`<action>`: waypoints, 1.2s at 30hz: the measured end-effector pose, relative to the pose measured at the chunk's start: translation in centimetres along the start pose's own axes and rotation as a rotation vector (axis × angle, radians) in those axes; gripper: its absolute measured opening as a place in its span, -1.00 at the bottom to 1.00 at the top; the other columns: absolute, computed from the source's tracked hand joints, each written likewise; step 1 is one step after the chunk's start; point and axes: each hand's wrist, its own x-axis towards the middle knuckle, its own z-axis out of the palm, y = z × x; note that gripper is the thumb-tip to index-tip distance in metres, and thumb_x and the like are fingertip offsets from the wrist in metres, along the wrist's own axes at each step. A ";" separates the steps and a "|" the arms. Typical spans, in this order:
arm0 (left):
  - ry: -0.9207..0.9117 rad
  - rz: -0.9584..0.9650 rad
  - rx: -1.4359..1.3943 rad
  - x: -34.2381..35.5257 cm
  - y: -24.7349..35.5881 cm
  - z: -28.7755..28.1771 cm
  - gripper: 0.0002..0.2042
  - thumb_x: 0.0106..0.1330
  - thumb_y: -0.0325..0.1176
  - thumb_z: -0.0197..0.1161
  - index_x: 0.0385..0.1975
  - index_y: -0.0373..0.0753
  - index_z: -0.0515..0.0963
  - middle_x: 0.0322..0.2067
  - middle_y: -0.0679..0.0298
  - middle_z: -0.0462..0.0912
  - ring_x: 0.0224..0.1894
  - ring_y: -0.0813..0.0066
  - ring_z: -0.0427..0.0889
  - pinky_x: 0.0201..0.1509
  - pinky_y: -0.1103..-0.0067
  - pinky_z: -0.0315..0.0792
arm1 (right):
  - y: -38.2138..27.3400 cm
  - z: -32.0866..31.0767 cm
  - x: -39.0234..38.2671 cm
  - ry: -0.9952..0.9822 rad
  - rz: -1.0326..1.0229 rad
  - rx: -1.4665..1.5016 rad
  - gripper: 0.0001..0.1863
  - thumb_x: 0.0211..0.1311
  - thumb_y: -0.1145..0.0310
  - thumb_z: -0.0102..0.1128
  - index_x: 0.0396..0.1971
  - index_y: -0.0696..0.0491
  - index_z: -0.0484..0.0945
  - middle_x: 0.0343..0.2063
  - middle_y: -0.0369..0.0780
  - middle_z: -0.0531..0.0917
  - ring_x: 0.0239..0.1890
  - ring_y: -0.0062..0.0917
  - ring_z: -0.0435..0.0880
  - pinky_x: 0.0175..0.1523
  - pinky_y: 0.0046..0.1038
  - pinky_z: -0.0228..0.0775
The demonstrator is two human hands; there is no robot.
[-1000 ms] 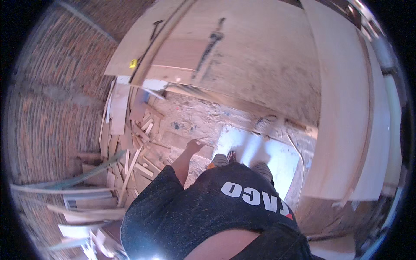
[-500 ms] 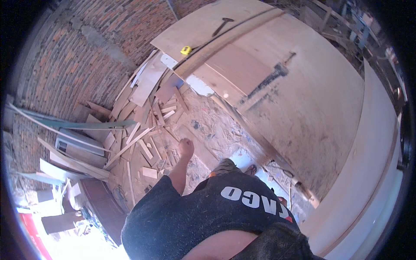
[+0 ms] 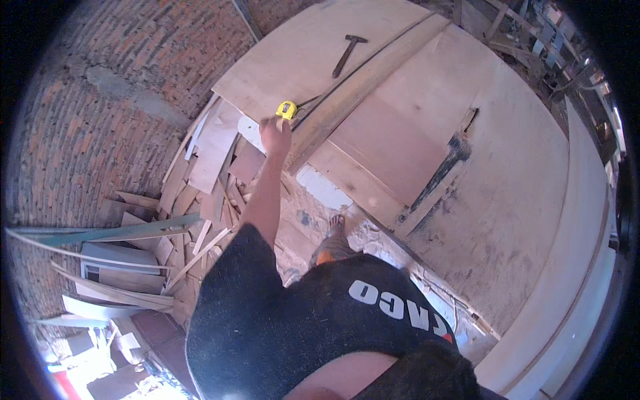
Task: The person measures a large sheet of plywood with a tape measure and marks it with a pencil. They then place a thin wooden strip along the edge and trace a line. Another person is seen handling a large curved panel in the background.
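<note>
My left hand (image 3: 275,135) reaches forward, its fingers closed on the near edge of a yellow tape measure (image 3: 287,109). The tape measure is at the left end of the large plywood-topped workbench (image 3: 507,193), beside a raised wooden strip (image 3: 360,79). Beyond it lies a hammer (image 3: 349,55) with a dark handle, untouched on the far panel. My fingertips are partly hidden, so the exact grip is hard to make out. My right hand does not show.
A reddish-brown board (image 3: 393,147) lies on the bench near a dark-stained slot (image 3: 443,170). Offcuts and strips (image 3: 183,250) cover the floor at left, below a brick wall (image 3: 100,127). Long pale sheets (image 3: 567,320) stand along the right. My bare foot (image 3: 336,221) is by the bench edge.
My left hand has moved from above the floor scraps forward to the tape measure and closed on its edge. My body has come nearer the bench, with one foot forward.
</note>
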 end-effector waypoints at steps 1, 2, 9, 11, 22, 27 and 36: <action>-0.078 -0.016 -0.012 2.5 1.1 2.2 -0.74 0.31 -0.27 0.34 -0.11 -0.27 0.69 -0.07 -0.04 0.61 0.11 0.03 0.55 0.22 0.20 0.44 | -0.4 1.1 -2.1 0.012 0.040 -0.048 -0.73 0.23 0.05 0.35 -0.41 -0.05 0.75 -0.48 -0.30 0.74 -0.33 -0.59 0.74 -0.18 -0.40 0.60; -0.126 -0.005 -0.016 5.7 2.4 3.5 -0.74 0.31 -0.27 0.34 -0.10 -0.27 0.69 -0.05 -0.04 0.60 0.15 0.03 0.53 0.26 0.19 0.42 | -2.8 2.3 -4.1 0.023 0.029 0.031 -0.74 0.22 0.06 0.35 -0.41 -0.05 0.75 -0.47 -0.29 0.75 -0.33 -0.58 0.74 -0.17 -0.40 0.60; -0.629 0.179 0.417 11.1 -2.8 13.1 -0.58 0.25 -0.02 0.36 -0.06 -0.22 0.70 0.14 -0.12 0.60 0.31 -0.20 0.37 0.40 -0.06 0.20 | -17.3 5.7 -14.9 0.084 0.090 0.292 -0.73 0.20 0.08 0.39 -0.35 -0.02 0.77 -0.41 -0.25 0.78 -0.30 -0.52 0.76 -0.13 -0.36 0.62; -0.685 0.221 0.412 12.6 -6.7 15.1 -0.51 0.26 0.02 0.36 0.01 -0.24 0.66 0.09 0.00 0.66 0.35 -0.28 0.32 0.47 -0.19 -0.03 | -20.3 7.6 -15.0 0.103 0.064 0.343 -0.73 0.19 0.09 0.40 -0.34 -0.01 0.78 -0.40 -0.24 0.78 -0.29 -0.50 0.77 -0.11 -0.35 0.63; -0.664 -0.018 0.553 12.1 -2.0 13.6 -0.53 0.41 0.08 0.15 0.18 -0.06 0.57 0.29 0.02 0.38 0.39 -0.06 0.32 0.27 -0.05 0.43 | -26.4 13.5 -14.2 0.309 -0.014 0.323 -0.70 0.20 0.13 0.44 -0.31 0.09 0.77 -0.35 -0.21 0.80 -0.27 -0.40 0.78 -0.19 -0.35 0.63; -0.651 0.035 0.517 11.2 -2.3 13.8 -0.63 0.43 -0.08 0.17 0.07 -0.17 0.60 0.17 0.04 0.46 0.28 -0.06 0.42 0.19 -0.04 0.49 | -25.1 13.2 -10.0 0.017 -0.098 0.144 -0.42 0.24 -0.27 0.22 -0.02 -0.09 0.74 -0.03 -0.10 0.77 0.04 -0.20 0.74 0.19 -0.23 0.55; -0.305 0.109 0.012 12.4 -0.3 8.5 -0.70 0.45 -0.19 0.23 -0.22 -0.37 0.60 -0.09 -0.06 0.53 0.00 -0.10 0.50 0.06 0.05 0.41 | -34.0 13.9 -10.2 -0.110 0.002 0.249 -0.41 0.26 -0.25 0.23 0.02 -0.07 0.73 -0.04 -0.10 0.77 0.03 -0.22 0.74 0.18 -0.24 0.55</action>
